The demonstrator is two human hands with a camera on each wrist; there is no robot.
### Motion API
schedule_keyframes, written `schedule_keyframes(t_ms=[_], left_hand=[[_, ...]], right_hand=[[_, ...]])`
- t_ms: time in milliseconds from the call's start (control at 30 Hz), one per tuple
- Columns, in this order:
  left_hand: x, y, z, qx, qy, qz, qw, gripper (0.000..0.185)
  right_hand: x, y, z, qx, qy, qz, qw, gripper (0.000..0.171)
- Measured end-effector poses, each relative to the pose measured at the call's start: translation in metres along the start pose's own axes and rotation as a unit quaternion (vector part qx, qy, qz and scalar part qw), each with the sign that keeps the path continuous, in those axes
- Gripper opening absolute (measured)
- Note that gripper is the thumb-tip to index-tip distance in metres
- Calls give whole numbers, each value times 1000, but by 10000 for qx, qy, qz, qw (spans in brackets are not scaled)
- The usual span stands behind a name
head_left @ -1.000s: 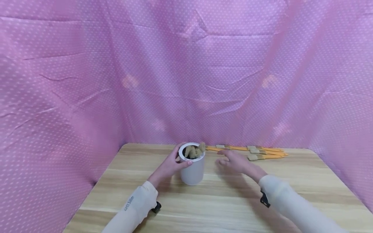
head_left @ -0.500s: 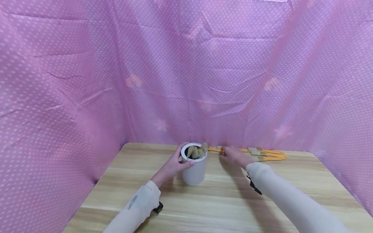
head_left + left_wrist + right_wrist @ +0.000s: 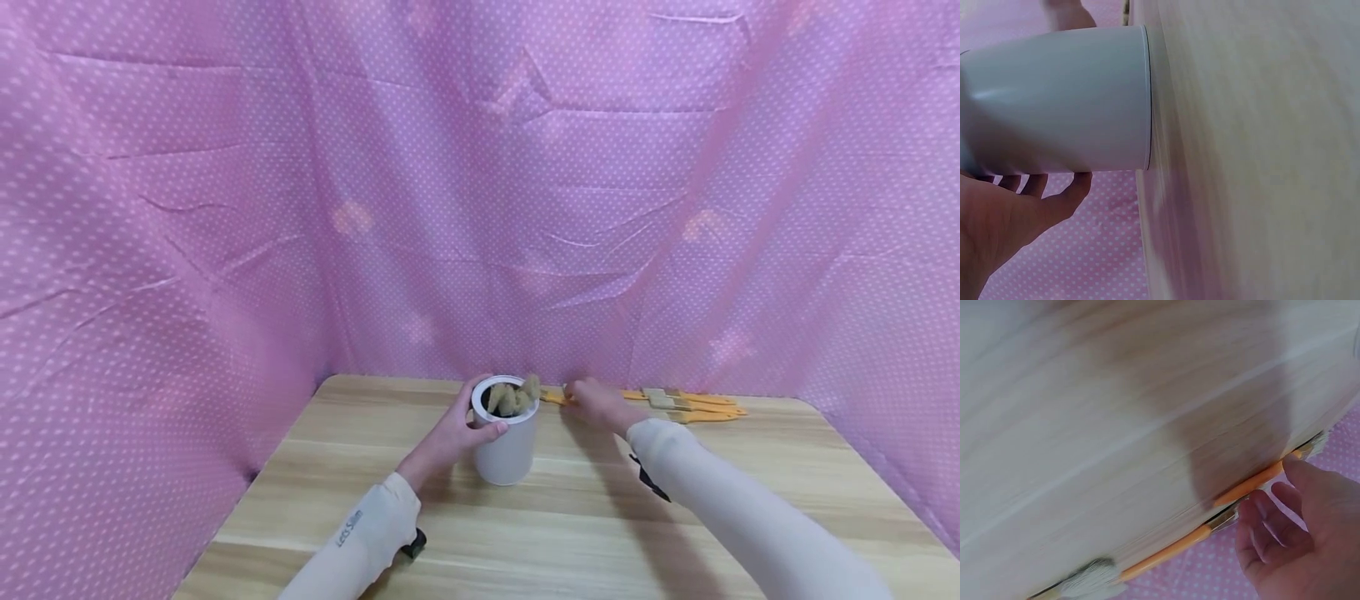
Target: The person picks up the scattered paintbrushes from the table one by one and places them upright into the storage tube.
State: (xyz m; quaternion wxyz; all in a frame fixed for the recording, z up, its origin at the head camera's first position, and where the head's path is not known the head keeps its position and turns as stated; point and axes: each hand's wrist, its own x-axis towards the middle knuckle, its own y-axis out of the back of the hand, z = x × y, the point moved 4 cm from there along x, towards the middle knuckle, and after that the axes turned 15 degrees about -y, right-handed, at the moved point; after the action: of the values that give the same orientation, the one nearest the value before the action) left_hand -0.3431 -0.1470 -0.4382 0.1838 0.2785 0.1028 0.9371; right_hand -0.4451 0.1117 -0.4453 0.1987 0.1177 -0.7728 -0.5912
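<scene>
L hand (image 3: 448,435) grips cup (image 3: 508,450); R hand (image 3: 596,403) touches brush (image 3: 557,398).

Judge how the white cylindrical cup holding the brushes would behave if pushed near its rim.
The white cup is taller than wide, so it may tip rather than slide. Its smooth wall looks slippery on the wooden table. The left hand gripping it probably steadies it.

Recording booth: wooden table (image 3: 570,517) (walled in) by pink dotted cloth (image 3: 225,208).
</scene>
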Motion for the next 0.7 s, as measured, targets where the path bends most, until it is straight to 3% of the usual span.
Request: schedule_keyframes(t_ms=[400, 700], left_hand=[[4, -8, 0, -163, -89, -23, 9998, 91], [1, -1, -4, 66, 125, 34, 9999, 92]], right_hand=[[12, -7, 3, 55, -97, -16, 9999, 11], [12, -5, -5, -53, 514, 30, 9987, 27]])
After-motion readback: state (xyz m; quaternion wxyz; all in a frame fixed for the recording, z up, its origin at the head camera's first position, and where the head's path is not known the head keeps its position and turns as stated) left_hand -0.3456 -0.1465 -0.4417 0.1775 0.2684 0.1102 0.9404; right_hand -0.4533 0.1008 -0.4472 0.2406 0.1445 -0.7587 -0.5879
